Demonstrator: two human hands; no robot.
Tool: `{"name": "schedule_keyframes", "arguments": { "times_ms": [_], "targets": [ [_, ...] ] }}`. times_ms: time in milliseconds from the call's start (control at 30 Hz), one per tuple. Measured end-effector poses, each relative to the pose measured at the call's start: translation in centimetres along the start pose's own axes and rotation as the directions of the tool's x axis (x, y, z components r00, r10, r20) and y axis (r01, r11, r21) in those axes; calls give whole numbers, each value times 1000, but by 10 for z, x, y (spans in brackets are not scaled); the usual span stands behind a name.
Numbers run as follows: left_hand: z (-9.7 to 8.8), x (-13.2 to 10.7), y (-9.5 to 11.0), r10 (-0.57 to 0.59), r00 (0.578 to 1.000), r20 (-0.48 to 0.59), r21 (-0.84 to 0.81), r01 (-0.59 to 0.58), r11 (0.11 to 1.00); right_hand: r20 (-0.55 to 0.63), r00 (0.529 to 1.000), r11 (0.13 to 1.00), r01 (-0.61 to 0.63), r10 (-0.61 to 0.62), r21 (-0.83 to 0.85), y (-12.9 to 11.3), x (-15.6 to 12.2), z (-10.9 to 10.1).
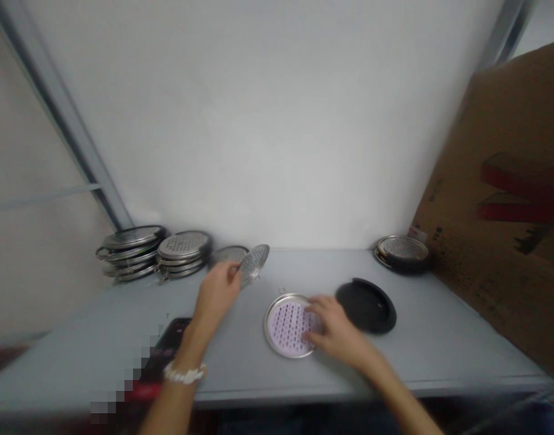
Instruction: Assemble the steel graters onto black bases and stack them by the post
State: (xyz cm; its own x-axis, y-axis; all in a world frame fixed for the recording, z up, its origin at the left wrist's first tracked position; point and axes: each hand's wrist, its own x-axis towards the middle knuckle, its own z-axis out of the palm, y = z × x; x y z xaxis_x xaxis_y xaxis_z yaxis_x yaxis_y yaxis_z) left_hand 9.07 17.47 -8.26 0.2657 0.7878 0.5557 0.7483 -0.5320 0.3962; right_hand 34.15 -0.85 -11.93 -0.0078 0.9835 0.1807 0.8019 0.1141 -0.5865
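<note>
My left hand [220, 287] pinches a round metal grater disc [254, 266] by its edge and holds it tilted above the table. My right hand [333, 326] reaches over the right side of another round grater disc [288, 326], its thumb and fingers spread apart over the perforated face. That disc lies flat, has a shiny metal rim and a pale lilac tint, and a small wire ring shows at its far edge. A black round tray-like holder [367, 306] lies just right of my right hand. Behind the lifted disc another round grater [231, 254] is partly hidden.
Two stacks of round graters, the far left stack [134, 254] and a shorter stack [183, 254], stand by the wall. More round graters [402, 251] lie at back right beside a large cardboard box [498, 229]. A dark phone-like object [168, 344] is partly behind my left forearm.
</note>
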Motion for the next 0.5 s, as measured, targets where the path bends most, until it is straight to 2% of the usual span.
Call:
{"name": "schedule_keyframes", "arguments": {
  "times_ms": [167,333,500],
  "targets": [
    [1,0,-2,11,1000,-5,-13,-11,1000,7,1000,1000,-13,13,18,-2,3,11],
    [1,0,-2,4,1000,15,-18,-4,1000,-56,998,1000,-3,5,27,-3,6,20],
    [1,0,-3,9,1000,24,-12,-9,1000,-37,999,1000,-1,1,8,-1,5,17]
  ]
}}
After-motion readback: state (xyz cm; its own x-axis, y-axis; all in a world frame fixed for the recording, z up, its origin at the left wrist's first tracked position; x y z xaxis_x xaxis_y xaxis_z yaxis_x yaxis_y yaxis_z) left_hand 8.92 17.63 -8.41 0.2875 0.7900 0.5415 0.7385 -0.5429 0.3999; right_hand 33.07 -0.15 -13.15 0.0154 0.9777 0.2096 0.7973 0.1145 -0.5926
